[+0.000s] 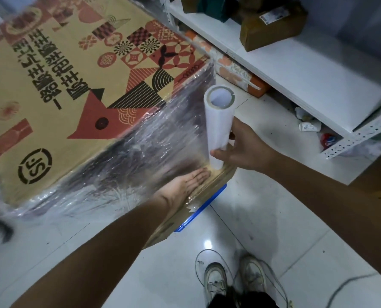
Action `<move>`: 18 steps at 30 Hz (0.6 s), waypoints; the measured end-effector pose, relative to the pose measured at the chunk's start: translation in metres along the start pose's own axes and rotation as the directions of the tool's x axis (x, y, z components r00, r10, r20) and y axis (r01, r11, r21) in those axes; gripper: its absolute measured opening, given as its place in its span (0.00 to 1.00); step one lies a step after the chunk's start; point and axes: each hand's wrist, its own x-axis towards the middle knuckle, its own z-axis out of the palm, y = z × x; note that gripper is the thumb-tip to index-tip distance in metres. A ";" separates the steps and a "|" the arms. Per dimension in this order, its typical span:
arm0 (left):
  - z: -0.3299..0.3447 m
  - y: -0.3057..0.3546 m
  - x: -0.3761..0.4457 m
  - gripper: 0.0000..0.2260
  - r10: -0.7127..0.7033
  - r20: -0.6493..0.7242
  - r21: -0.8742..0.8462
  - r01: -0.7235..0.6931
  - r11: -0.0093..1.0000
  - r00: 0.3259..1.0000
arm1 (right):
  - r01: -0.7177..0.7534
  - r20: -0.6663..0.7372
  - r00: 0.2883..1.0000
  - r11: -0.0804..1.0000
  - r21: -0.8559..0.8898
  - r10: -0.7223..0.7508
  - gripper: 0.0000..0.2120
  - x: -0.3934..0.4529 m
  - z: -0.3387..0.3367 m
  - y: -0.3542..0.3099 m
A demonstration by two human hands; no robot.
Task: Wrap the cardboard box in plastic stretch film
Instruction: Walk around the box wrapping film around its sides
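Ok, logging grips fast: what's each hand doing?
Left hand: open, flat on the stretch film.
Right hand: closed around the film roll.

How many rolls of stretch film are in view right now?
1: the stretch film roll, upright in the right hand, beside the cardboard box. Others may lie out of view.

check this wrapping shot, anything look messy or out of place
The stretch film on the cardboard box side is wrinkled, not smooth. Under the white shelf, litter lies on the floor: crumpled paper and a red wrapper. Otherwise nothing stands out.
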 end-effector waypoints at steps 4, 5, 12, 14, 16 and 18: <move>0.014 -0.002 0.019 0.39 -0.039 0.044 -0.034 0.041 0.999 0.998 | 0.000 0.011 1.000 0.999 -0.038 0.000 0.29 0.004 -0.002 -0.003; 0.017 0.000 0.020 0.39 -0.052 0.042 -0.024 0.053 0.998 0.998 | -0.003 0.018 1.000 0.999 -0.045 0.003 0.29 0.004 -0.002 -0.005; 0.026 0.007 0.020 0.41 -0.052 0.049 0.058 0.049 0.997 0.997 | -0.004 0.049 0.999 0.998 -0.062 0.007 0.29 0.006 -0.006 -0.007; 0.027 0.008 0.020 0.39 -0.042 0.023 0.052 0.041 0.998 0.999 | 0.000 0.049 0.999 0.999 -0.054 0.003 0.28 0.006 -0.006 -0.006; 0.022 0.005 0.019 0.36 -0.045 0.008 0.063 0.044 0.997 0.999 | 0.002 0.051 0.999 0.999 -0.044 0.000 0.27 0.006 -0.005 -0.005; 0.009 -0.002 0.015 0.34 -0.055 0.028 0.025 0.054 0.998 0.998 | -0.006 0.046 0.999 0.999 -0.032 0.007 0.27 0.007 -0.004 -0.005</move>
